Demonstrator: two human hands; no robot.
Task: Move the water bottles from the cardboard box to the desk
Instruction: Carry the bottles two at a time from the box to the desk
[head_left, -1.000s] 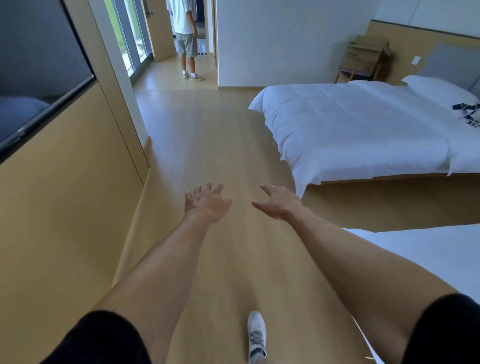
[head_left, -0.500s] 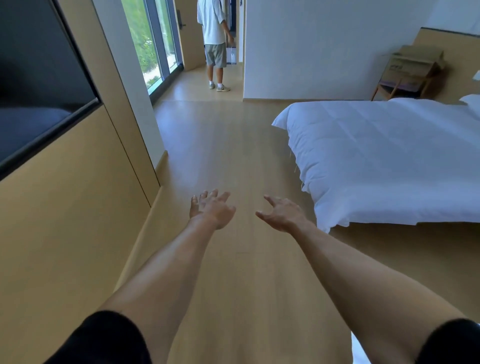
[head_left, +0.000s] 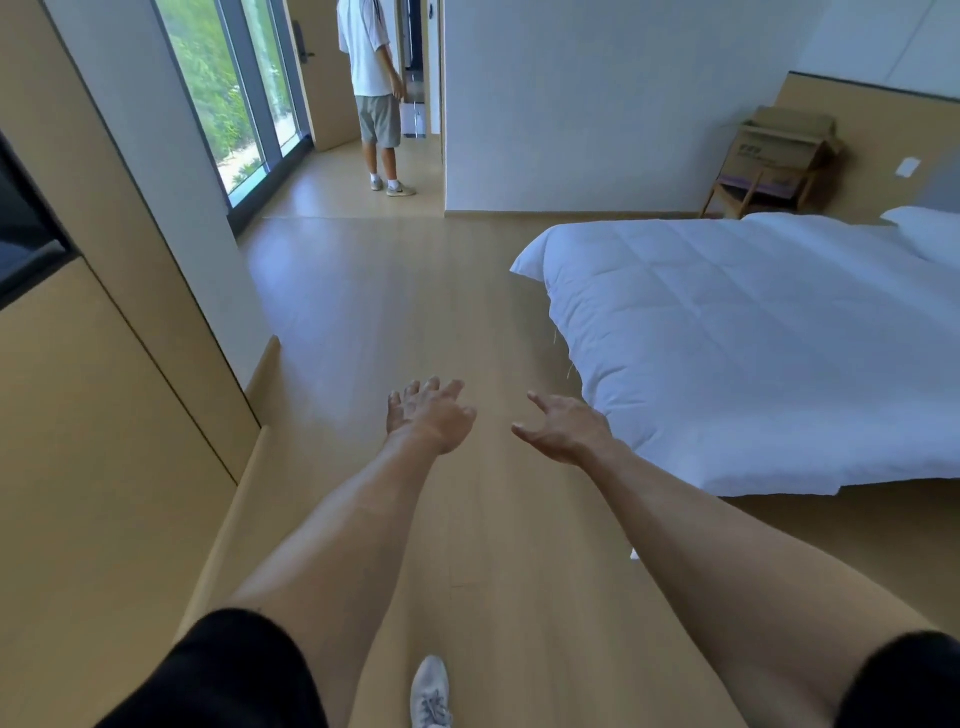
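Wood, cloth, cardboard ahead of me.
I see a smooth, faintly glossy wood floor (head_left: 395, 312), a matt quilted cloth duvet (head_left: 753, 338), and a plain cardboard box (head_left: 779, 145).

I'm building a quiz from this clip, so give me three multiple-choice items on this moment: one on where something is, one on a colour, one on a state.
1. Where does the cardboard box sit?
A. On a wooden chair by the far wall
B. On the bed
C. On the floor by the window

2. What colour is the cover on the bed?
A. Grey
B. White
C. Brown

3. What are the left hand and right hand doing?
A. Each grips a bottle
B. Together they carry the box
C. Both are open and hold nothing

Answers:
1 A: the box rests on the chair beyond the bed.
2 B: the quilt is plainly white.
3 C: the fingers are spread over bare floor, with nothing in them.
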